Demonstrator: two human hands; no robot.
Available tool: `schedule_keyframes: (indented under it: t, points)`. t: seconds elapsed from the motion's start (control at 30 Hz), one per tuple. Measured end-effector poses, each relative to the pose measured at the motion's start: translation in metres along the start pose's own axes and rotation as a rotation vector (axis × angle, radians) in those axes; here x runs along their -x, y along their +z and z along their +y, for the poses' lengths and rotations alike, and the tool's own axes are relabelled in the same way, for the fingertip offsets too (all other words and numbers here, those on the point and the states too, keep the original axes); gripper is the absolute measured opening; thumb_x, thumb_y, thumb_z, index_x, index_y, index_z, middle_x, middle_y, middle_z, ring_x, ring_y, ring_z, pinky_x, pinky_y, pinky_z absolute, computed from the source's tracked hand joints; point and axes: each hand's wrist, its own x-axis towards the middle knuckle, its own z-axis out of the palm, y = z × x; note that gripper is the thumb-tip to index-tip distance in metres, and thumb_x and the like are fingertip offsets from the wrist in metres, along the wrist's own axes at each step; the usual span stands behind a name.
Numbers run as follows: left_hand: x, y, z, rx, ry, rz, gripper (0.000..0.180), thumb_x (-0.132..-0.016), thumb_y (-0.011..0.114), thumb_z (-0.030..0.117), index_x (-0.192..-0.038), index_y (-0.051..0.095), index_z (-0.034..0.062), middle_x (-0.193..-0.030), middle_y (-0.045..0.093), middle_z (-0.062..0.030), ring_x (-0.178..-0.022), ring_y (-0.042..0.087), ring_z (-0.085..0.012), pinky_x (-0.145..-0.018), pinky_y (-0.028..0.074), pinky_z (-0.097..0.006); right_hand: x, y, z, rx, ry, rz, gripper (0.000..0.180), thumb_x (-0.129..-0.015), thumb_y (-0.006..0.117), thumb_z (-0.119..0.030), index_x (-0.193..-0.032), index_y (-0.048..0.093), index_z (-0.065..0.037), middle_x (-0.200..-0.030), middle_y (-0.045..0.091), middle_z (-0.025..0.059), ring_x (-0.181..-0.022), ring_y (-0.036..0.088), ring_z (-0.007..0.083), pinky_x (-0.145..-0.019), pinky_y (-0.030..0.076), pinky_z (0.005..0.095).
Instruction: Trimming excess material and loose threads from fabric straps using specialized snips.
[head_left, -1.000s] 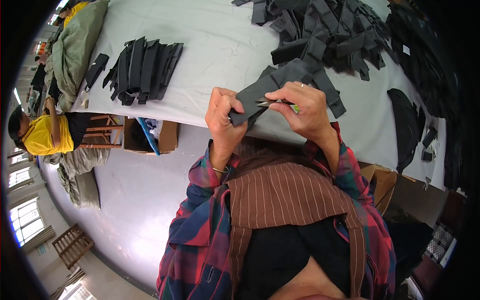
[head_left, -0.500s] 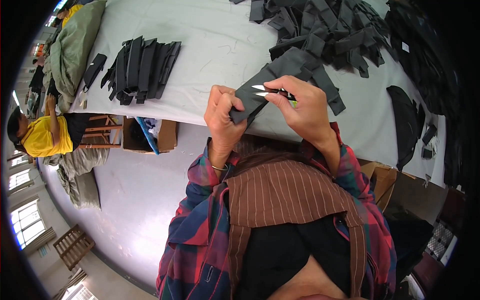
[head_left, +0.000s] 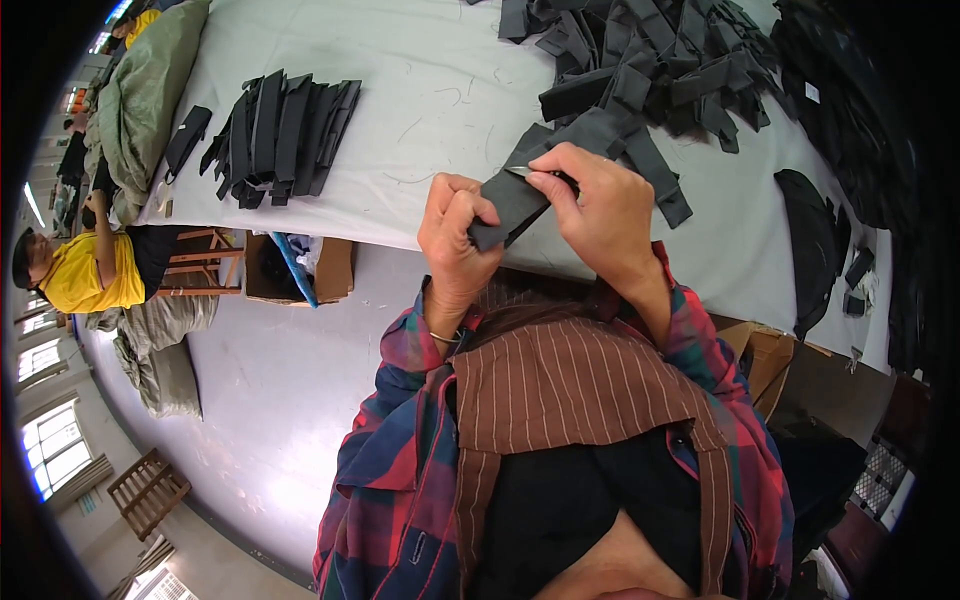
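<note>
Closed on one end of a dark grey fabric strip (head_left: 515, 205), my left hand (head_left: 458, 235) holds it up at the table's front edge. My right hand (head_left: 606, 208) grips a pair of small thread snips (head_left: 520, 171), whose bright blade tips lie against the strip; the rest of the tool is hidden by my fingers. The far part of the strip runs back behind my right hand toward a loose heap of similar dark strips (head_left: 640, 75). How the blades meet the fabric is too small to tell.
On the white table (head_left: 420, 90) a neat row of dark strips (head_left: 285, 135) lies left, with loose threads nearby. Dark cloth pieces (head_left: 805, 245) lie right. A cardboard box (head_left: 335, 272) stands beyond the table's front edge. A person in yellow (head_left: 95, 270) sits far left.
The snips' blades, spread apart before, now look closed together against the strip. My left hand has shifted slightly right with its end of the fabric.
</note>
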Motion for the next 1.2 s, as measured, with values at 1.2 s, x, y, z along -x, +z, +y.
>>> schedule_keyframes:
  t: [1.2]
  points:
    - [0.004,0.002,-0.002,0.044,-0.049,0.047,0.027,-0.052,0.058,-0.015,-0.069,0.050,0.0052,-0.076,0.049,-0.0091,-0.069,0.053,-0.0216,-0.061,0.046,-0.029,-0.001,0.004,0.025,-1.018,0.360,-0.186,0.009,-0.085,0.065,-0.005,-0.092,0.064,0.001,-0.077,0.063,-0.0007,-0.072,0.054,0.0049,-0.064,0.044,0.0206]
